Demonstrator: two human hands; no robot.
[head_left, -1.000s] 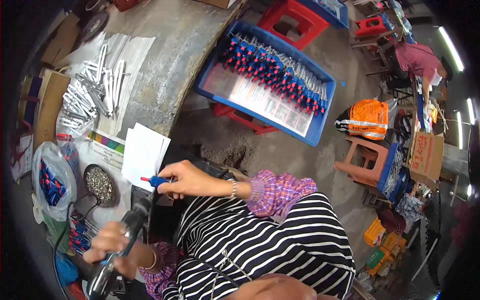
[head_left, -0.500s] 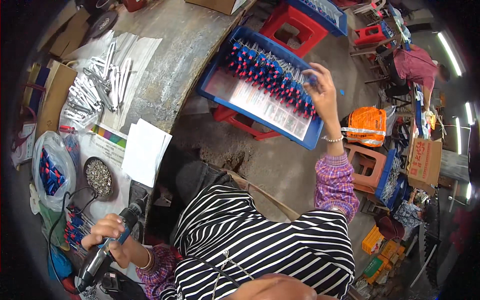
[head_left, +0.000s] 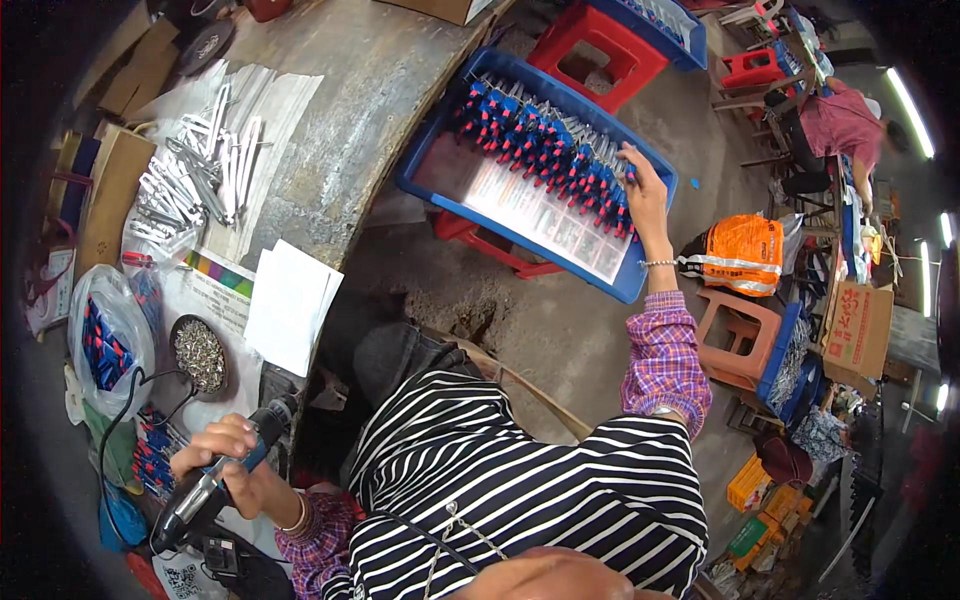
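My left hand (head_left: 225, 458) is wrapped round a corded electric screwdriver (head_left: 188, 512), its front end pointing up and right beside the workbench edge. Over the right end of the blue tray (head_left: 630, 290), my right hand (head_left: 648, 195) has its fingers closed on a small blue-handled piece, mostly hidden by the fingers. Beside it, a dense row of metal tools with blue-and-red handles (head_left: 545, 145) lies across the tray. Printed sheets (head_left: 500, 205) line the tray's bottom.
The workbench (head_left: 330, 160) carries bare metal parts (head_left: 195, 170), a dish of small screws (head_left: 198, 352), white paper (head_left: 290, 305) and a plastic bag of blue-and-red handles (head_left: 108, 340). Red stools (head_left: 600, 55), an orange bag (head_left: 742, 255) and a brown stool (head_left: 738, 340) stand around. Another person (head_left: 840, 120) works at far right.
My right hand has come down onto the right end of the row, the blue piece lowered with it. My left hand with the screwdriver has barely shifted.
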